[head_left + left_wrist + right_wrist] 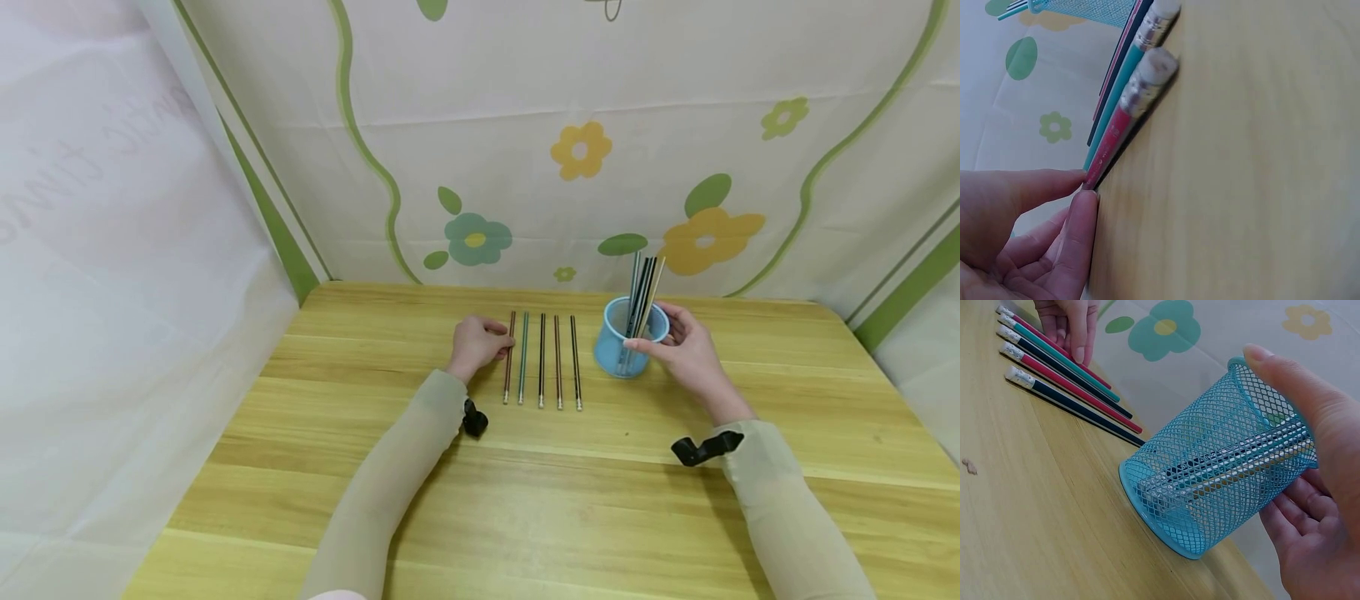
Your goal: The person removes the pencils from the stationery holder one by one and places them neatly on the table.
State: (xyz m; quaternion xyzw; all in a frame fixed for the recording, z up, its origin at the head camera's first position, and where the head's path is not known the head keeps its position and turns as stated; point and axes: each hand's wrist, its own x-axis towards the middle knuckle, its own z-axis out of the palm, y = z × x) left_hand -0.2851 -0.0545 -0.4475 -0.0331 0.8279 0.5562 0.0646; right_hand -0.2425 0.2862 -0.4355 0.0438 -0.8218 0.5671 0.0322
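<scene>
Left of the cup (611,357), the outermost red pencil (1113,136) is being pinched by the left hand (476,343), thumb to fingertip; a pick-up is seemingly being readied, a lift clear of four lying pencils (542,358) in between being called for. The cup's right side is being gripped by the right hand (692,358); its mouth is being partly filled by leaning pencils (643,292), flowered cloth (510,158) being seen behind

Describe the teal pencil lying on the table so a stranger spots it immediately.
On the wooden table, find the blue mesh cup. Left of it lies a row of five pencils; the teal pencil is second from left, the row's only teal one.
</scene>
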